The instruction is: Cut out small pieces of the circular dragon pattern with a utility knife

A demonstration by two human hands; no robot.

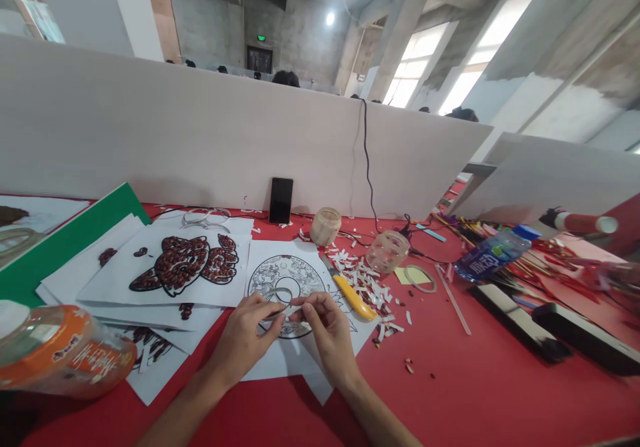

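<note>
Above a printed sheet (261, 260) with a round line drawing, my left hand (249, 330) pinches a thin looped strip (280, 291), greyish and tape-like. My right hand (324, 323) is closed at the strip's right end, thumb against forefinger. The two hands nearly meet over the lower part of the drawing. Just right of my right hand lies a yellow-handled knife (353, 297), beside a heap of white and dark scraps (367, 280). Behind the sheet stands a jar (326, 225) with a cloudy, light-coloured wall.
Left are stacked papers with a bean-filled animal picture (183, 263), an orange-labelled jar (70, 350) and a green board (120, 207). A phone (281, 200) leans on the white partition (225, 140). Right are a clear jar (388, 251), a tape ring (420, 279), a bottle (493, 257) and black-and-white blocks (520, 320).
</note>
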